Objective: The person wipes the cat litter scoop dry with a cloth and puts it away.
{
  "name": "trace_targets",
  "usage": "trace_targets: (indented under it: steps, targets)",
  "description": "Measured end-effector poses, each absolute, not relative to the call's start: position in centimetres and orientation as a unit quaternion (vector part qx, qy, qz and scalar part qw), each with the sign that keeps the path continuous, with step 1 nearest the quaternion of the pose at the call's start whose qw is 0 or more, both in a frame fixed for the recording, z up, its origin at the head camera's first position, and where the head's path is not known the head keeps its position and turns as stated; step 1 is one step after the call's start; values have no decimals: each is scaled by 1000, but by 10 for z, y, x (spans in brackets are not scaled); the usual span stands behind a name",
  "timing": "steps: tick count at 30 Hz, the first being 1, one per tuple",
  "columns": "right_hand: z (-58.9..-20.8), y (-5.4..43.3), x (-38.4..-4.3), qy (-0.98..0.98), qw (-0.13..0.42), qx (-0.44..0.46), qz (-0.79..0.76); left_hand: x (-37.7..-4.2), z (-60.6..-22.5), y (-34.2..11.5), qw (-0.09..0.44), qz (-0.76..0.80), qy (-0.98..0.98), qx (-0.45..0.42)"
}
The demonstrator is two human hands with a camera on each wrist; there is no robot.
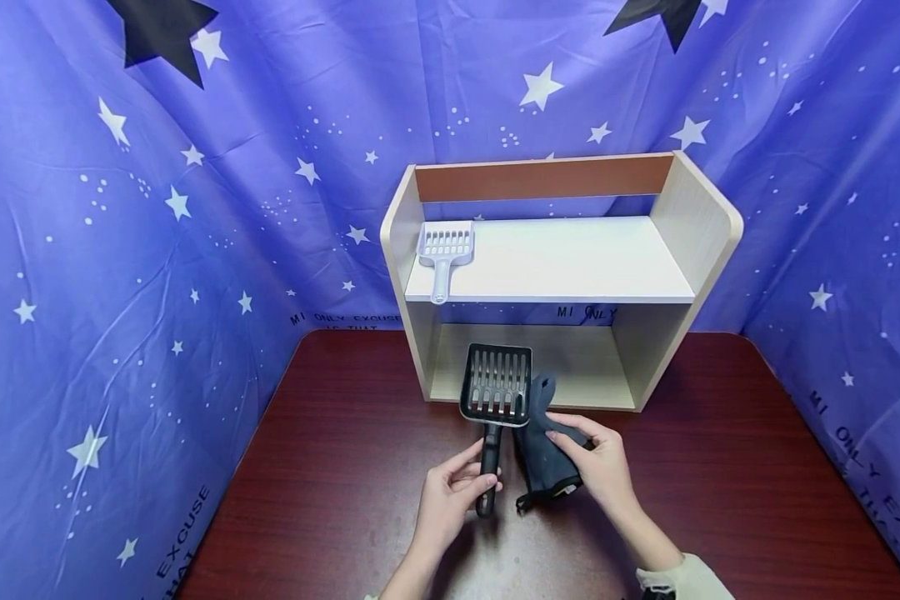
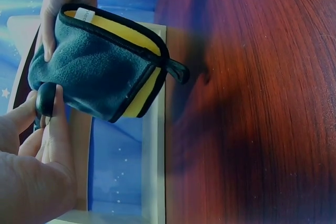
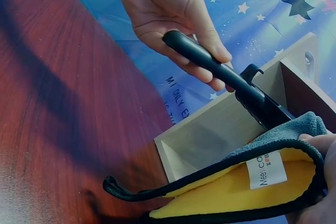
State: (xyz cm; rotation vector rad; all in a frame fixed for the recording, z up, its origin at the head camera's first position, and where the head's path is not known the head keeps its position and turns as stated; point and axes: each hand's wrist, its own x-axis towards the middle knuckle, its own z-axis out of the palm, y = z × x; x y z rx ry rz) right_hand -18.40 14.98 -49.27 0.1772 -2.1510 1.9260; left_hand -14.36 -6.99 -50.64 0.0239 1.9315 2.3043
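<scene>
My left hand [image 1: 450, 496] pinches the handle of a black slotted litter scoop [image 1: 497, 379], its head raised and pointing toward the shelf. Close beside it, my right hand [image 1: 603, 462] grips a dark grey fleece cloth [image 1: 546, 454] between thumb and fingers. Its yellow inner side [image 3: 226, 192], black trim and white label [image 3: 268, 169] show in the right wrist view. A hanging loop [image 2: 177, 71] sticks out at one corner of the cloth. In the right wrist view the cloth hides most of the scoop's head.
A two-tier wooden shelf [image 1: 551, 298] stands at the back of the dark red table [image 1: 345, 483]. On its upper board lies a white slotted litter scoop [image 1: 442, 257], at the left end. Blue star-patterned curtains [image 1: 195, 333] enclose the table at the back and sides.
</scene>
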Motion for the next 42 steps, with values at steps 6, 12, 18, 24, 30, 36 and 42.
trace_targets:
  steps: [6, 12, 18, 24, 30, 36, 42]
  targets:
    - [-497, 144, -182, -743, 146, 74, 649, -143, -506, -68, 58, 765, 642, 0]
    - [-502, 141, -180, -746, 157, 93, 640, -142, -505, -65, 50, 767, 640, -7]
    - [-504, 136, -177, -748, 164, 99, 635, -141, -504, -63, 43, 766, 641, -10]
    - [-495, 126, -171, -765, 172, 93, 614, -140, -503, -59, 35, 755, 655, -23]
    - [-481, 118, -164, -777, 176, 92, 597, -137, -503, -57, 29, 746, 665, -27]
    - [-500, 117, -169, -781, 185, 89, 591, -135, -505, -56, 10, 719, 694, -24]
    - [-507, 116, -171, -788, 212, 108, 568, -133, -504, -53, -21, 695, 719, -21]
